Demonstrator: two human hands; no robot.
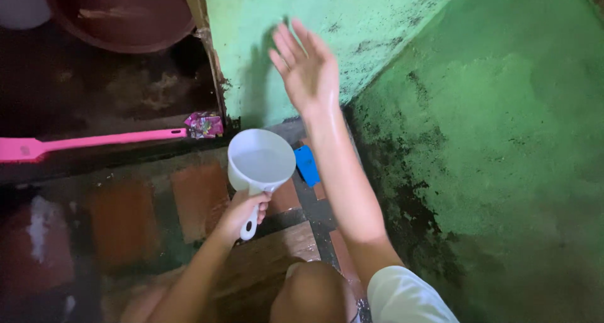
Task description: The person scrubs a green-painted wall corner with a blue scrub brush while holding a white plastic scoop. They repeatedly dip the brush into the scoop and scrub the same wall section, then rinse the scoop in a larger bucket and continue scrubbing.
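- Now the left hand (242, 208) grips the handle of a white dipper (260, 161), mid-frame, full of water.
- Up top, the right hand (308, 65) is spread wide by the green wall (377, 15).
- Tipping the dipper could spill water; the wet floor (189, 197) looks slippery.

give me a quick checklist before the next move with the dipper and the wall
1. Left hand has a firm grip on the handle of the white dipper: ok.
2. Dipper level, with water inside: ok, it looks filled and upright.
3. Right hand open and holding nothing, raised in front of the green wall: ok.
4. Right hand touching the wall: cannot tell.
5. Blue object on the floor beside the dipper is out of the way: ok, apart from both hands.
6. Pink long-handled tool within reach: cannot tell.
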